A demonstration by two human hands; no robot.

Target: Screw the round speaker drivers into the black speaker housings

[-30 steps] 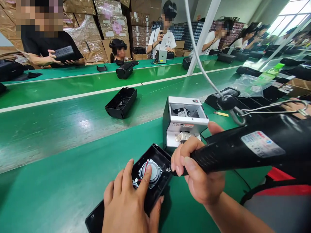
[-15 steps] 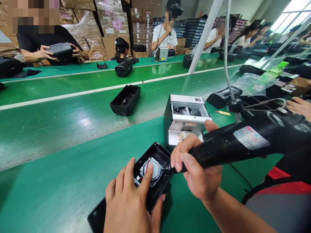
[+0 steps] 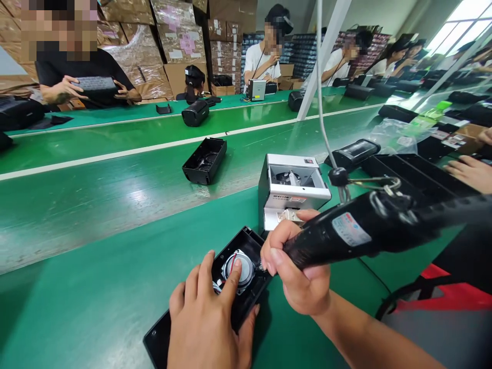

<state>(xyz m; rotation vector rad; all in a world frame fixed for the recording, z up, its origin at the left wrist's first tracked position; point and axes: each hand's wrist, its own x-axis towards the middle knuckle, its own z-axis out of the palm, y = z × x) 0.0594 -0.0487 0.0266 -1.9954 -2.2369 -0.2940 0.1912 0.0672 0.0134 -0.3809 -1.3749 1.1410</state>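
A black speaker housing lies open side up on the green bench, set at a slant. Inside it sits a round silver speaker driver with a red wire. My left hand grips the housing, its index finger pressed on the driver and its thumb along the right wall. In my right hand is a black electric screwdriver, held nearly level with fingers closed near its front end. The bit points at the driver's right-hand mount; my fingers partly hide the tip.
A grey-white screw feeder stands just behind my right hand. An open black housing rests on the belt. A cable hangs down to the screwdriver. Across the belt a person holds a black speaker; another person's hand shows at right.
The screwdriver's rear end and its hanging cable have swung left, and my right hand has shifted slightly left. My left hand stays on the housing.
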